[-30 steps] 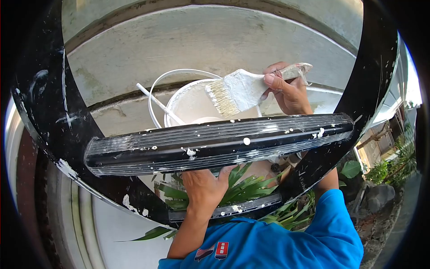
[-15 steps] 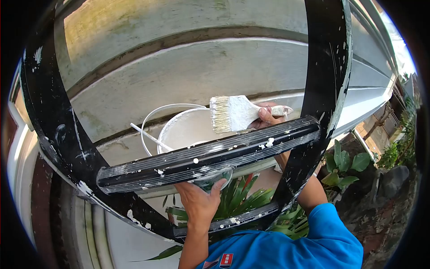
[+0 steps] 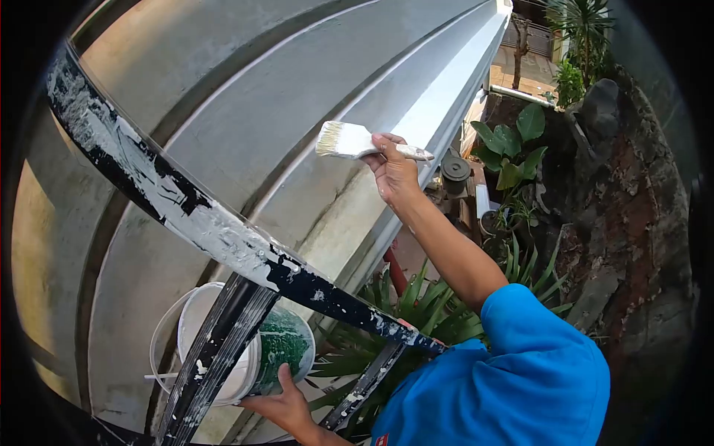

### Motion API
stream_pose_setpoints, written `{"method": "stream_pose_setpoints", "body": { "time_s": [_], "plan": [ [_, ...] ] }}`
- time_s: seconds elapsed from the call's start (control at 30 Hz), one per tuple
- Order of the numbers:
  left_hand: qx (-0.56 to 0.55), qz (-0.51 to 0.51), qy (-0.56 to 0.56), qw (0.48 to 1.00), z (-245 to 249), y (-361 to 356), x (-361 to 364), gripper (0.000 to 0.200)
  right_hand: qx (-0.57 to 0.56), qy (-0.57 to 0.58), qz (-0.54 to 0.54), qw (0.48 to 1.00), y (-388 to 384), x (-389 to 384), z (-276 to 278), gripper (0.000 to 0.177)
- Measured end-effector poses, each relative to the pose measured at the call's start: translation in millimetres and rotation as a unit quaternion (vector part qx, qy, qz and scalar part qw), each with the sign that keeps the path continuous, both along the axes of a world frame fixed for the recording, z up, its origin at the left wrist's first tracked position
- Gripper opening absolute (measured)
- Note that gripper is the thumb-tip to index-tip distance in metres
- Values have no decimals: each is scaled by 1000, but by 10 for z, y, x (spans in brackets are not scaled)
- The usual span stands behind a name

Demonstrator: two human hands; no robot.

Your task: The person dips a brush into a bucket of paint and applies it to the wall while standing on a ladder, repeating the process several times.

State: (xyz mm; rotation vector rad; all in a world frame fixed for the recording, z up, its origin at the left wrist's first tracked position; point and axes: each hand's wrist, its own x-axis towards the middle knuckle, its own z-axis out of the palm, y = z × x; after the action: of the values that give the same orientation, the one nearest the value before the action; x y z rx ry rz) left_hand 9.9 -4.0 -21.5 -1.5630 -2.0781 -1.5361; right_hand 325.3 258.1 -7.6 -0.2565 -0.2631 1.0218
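Note:
A wide paintbrush (image 3: 349,141) with pale bristles and a white-coated ferrule is held by its handle in my right hand (image 3: 393,172), its bristles pointing left beside the grey ridged wall (image 3: 275,134). Lower down, my left hand (image 3: 281,407) supports the bottom of a white and green paint bucket (image 3: 286,349), thumb along its side. The bucket is tilted, its opening facing left, with a thin white handle. Part of it is hidden behind a black ladder step (image 3: 212,364). My left fingers are partly hidden under the bucket.
The paint-splattered black ladder rail (image 3: 171,189) crosses diagonally between me and the wall. Long-leaved plants (image 3: 439,320) grow below my right arm. Broad leaves (image 3: 513,145), a dark lidded container (image 3: 455,169) and a rough rock face (image 3: 632,223) are on the right.
The view has turned and shifted. My right hand has moved the brush away from above the bucket, out beside the wall. The bucket, still in my left hand, now appears lower left with its green side showing.

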Motion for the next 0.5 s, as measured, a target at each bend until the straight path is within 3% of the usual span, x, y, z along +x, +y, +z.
{"method": "stream_pose_setpoints", "body": {
  "time_s": [0.03,0.13,0.27,0.3,0.43,0.5],
  "plan": [
    [-15,-2,-2,1000,10,-12,-3,108,1,-26,-26,999,117,113,-7,39],
    [17,28,46,998,-16,14,0,94,6,-74,-73,995,309,219,93,37],
    [-24,16,14,999,-42,-3,-78,102,-7,-256,35,966,255,208,184,35],
    [-30,23,8,999,-48,-10,-78,101,17,-283,20,959,325,234,147,32],
    [-54,50,5,997,93,-32,34,107,-25,-295,-29,955,726,786,238,30],
    [-66,67,54,994,31,-51,-34,107,-36,-299,-55,952,1064,1217,244,30]
  ]
}}
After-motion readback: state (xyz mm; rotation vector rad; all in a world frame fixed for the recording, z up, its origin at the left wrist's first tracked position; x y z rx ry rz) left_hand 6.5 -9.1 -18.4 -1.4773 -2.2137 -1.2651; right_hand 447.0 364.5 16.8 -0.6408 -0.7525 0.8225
